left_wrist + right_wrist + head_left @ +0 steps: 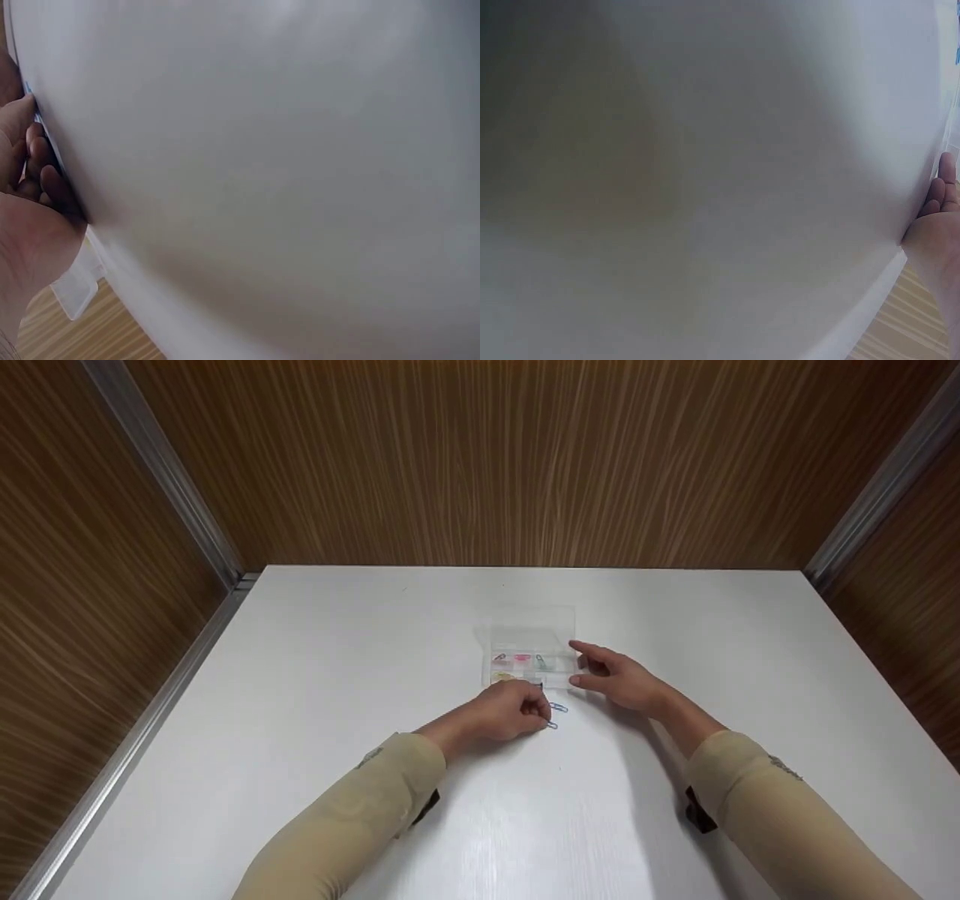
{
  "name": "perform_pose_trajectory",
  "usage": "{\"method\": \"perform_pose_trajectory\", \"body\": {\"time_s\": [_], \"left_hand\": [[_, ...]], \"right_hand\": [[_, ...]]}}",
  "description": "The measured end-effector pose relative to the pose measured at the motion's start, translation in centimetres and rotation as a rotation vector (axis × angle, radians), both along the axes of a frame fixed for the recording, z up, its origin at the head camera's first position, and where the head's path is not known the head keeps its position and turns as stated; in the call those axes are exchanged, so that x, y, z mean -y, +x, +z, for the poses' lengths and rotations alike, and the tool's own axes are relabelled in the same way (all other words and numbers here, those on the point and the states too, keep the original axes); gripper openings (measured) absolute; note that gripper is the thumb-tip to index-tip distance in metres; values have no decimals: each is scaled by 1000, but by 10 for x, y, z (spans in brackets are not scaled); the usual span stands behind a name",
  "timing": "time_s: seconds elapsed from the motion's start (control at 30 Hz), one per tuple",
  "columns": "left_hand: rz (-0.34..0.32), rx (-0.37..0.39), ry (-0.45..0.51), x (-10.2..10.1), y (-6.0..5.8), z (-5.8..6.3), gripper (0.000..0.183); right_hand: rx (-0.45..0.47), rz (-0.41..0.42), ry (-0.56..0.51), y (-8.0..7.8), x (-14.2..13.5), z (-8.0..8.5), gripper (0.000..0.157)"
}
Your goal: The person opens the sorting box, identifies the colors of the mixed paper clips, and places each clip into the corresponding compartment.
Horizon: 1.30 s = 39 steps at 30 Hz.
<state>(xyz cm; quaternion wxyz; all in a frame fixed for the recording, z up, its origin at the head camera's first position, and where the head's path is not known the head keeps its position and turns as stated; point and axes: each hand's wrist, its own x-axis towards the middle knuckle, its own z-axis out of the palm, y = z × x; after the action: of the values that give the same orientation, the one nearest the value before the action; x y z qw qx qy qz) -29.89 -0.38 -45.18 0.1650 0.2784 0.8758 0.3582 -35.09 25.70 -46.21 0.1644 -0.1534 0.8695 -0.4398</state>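
Note:
A clear plastic compartment box lies with its transparent lid raised at the back. Pink paper clips, a green paper clip and a dark reddish clip show in its back row. Something yellow is partly hidden by my left hand. That hand, fingers curled, pinches a blue paper clip at the table surface in front of the box. More blue paper clips lie just beyond it. My right hand holds the box's right side, index finger at the back, thumb near the front corner.
Everything stands on a white table. Brown wood-grain panels rise behind it and at both sides, with metal strips at the corners. Dark wrist devices sit under both beige sleeves.

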Motion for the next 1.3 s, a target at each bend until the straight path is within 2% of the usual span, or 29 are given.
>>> {"method": "perform_pose_trajectory", "body": {"time_s": [0.33,0.8,1.3], "left_hand": [[5,28,37,3,2,-2,8],[-66,-35,0,3,3,0,11],[-35,10,67,6,4,-3,7]], "right_hand": [[-2,-4,5,2,0,2,76],[6,-15,25,0,0,0,75],[-7,-2,24,0,0,0,74]]}}
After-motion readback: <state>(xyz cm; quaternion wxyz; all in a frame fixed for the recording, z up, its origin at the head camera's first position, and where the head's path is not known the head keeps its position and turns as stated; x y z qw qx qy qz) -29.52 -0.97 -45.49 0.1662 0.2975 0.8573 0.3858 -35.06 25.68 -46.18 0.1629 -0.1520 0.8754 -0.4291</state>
